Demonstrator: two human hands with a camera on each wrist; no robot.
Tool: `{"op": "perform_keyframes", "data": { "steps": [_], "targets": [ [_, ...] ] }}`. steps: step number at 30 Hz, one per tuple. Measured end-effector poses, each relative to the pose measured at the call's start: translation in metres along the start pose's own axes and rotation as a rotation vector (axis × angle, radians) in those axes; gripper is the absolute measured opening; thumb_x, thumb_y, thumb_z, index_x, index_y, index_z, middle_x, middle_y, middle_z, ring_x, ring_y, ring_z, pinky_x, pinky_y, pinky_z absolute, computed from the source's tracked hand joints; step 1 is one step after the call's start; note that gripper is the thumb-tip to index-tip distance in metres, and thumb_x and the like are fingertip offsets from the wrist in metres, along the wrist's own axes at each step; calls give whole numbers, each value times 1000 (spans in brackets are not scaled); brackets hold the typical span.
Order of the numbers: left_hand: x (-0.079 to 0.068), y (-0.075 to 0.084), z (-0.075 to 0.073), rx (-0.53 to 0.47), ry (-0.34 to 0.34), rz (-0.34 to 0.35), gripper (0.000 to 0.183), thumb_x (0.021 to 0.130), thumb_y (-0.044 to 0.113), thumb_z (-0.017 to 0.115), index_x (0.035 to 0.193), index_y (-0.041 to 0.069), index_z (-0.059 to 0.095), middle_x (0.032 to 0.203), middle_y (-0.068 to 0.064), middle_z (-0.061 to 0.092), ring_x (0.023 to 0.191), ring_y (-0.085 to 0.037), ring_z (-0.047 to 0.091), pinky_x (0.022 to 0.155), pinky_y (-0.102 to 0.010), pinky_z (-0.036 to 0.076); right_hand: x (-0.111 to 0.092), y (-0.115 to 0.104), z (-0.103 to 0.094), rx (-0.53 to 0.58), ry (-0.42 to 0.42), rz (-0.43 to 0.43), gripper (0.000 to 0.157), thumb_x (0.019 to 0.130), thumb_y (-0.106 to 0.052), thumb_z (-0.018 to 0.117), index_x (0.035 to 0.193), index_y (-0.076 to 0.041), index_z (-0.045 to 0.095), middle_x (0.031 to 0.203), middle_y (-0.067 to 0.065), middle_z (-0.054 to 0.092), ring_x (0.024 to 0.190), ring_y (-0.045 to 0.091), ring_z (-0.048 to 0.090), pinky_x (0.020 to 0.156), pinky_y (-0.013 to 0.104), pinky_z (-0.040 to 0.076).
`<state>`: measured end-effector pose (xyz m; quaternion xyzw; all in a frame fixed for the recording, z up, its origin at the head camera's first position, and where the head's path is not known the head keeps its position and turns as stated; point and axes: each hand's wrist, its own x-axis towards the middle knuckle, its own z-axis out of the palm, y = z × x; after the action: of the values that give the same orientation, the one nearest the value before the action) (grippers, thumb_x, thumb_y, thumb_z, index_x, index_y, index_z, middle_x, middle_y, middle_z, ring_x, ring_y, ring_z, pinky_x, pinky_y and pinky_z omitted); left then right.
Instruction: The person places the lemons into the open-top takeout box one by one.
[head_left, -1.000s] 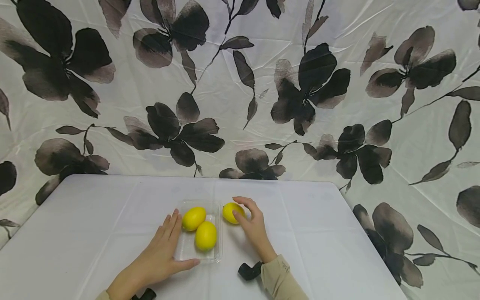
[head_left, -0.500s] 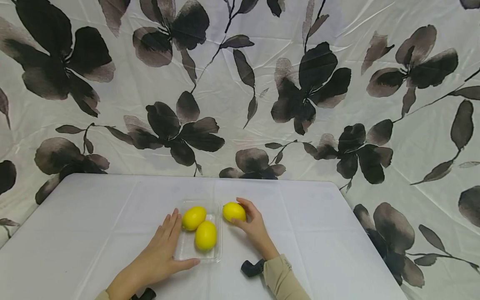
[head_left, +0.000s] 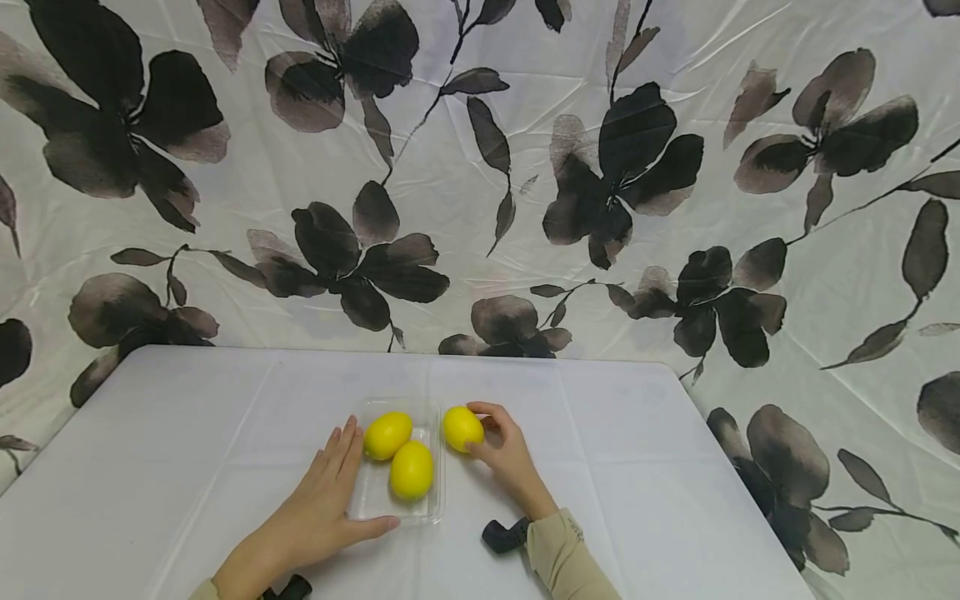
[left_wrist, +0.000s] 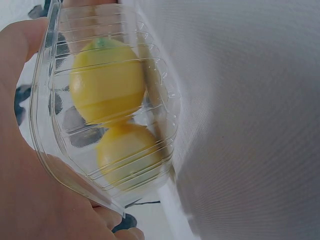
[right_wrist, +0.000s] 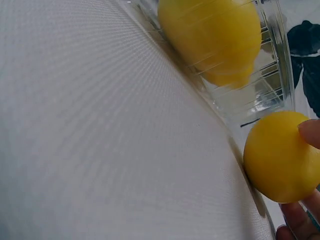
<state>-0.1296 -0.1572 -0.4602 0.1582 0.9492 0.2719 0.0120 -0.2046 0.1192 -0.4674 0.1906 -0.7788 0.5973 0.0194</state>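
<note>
A clear plastic tray (head_left: pixel 369 502) on the table holds two yellow lemons, a far one (head_left: pixel 387 436) and a nearer one (head_left: pixel 412 472). My left hand (head_left: pixel 318 500) rests against the tray's left side, fingers straight, thumb stretched along the near edge. In the left wrist view both lemons show through the tray's ribbed wall (left_wrist: pixel 165 117). Just right of the tray, a third lemon (head_left: pixel 462 429) is pinched between the thumb and fingers of my right hand (head_left: pixel 512 458). The right wrist view shows that thumb (right_wrist: pixel 311 132) on the lemon, which sits at the tabletop beside the tray.
A white cloth covers the table (head_left: pixel 187 433). Behind it hangs a white curtain (head_left: pixel 480 183) with dark flowers. Black wrist mounts (head_left: pixel 505 537) stick out near both sleeves.
The lemon by my right hand has turned and shifted slightly left, toward the tray. My right fingers have closed in on it. The left hand and the tray have stayed put.
</note>
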Motion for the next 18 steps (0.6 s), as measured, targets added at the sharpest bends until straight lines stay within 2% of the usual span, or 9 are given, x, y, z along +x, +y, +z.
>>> {"op": "perform_keyframes", "data": {
  "steps": [8, 12, 15, 18],
  "targets": [
    [0, 0, -1, -1, 9, 12, 128, 74, 73, 69, 156, -6, 10, 164, -21, -1, 149, -44, 2, 115, -65, 12, 0, -1, -1, -50, -57, -43, 54, 78, 5, 75, 130, 5, 58, 122, 24, 54, 96, 47, 51, 90, 52, 43],
    [0, -1, -1, -1, 11, 18, 128, 75, 74, 68, 156, -6, 10, 164, -21, -2, 149, -44, 2, 115, -65, 12, 0, 0, -2, -65, -94, -26, 60, 77, 4, 76, 133, 1, 56, 122, 19, 54, 91, 48, 51, 85, 44, 43],
    [0, -1, -1, -4, 9, 18, 128, 75, 74, 68, 156, -6, 10, 165, -20, -3, 149, -44, 2, 115, -65, 12, -1, 1, -2, -87, -131, -8, 66, 76, 4, 77, 137, -3, 54, 107, 22, 58, 86, 47, 52, 80, 38, 42],
    [0, -1, -1, -7, 5, 16, 128, 75, 74, 68, 156, -5, 9, 165, -20, -3, 149, -43, 1, 115, -65, 11, -1, 1, -2, -87, -169, 5, 70, 75, 6, 76, 139, -4, 51, 108, 20, 62, 83, 45, 53, 77, 35, 43]
  ]
}}
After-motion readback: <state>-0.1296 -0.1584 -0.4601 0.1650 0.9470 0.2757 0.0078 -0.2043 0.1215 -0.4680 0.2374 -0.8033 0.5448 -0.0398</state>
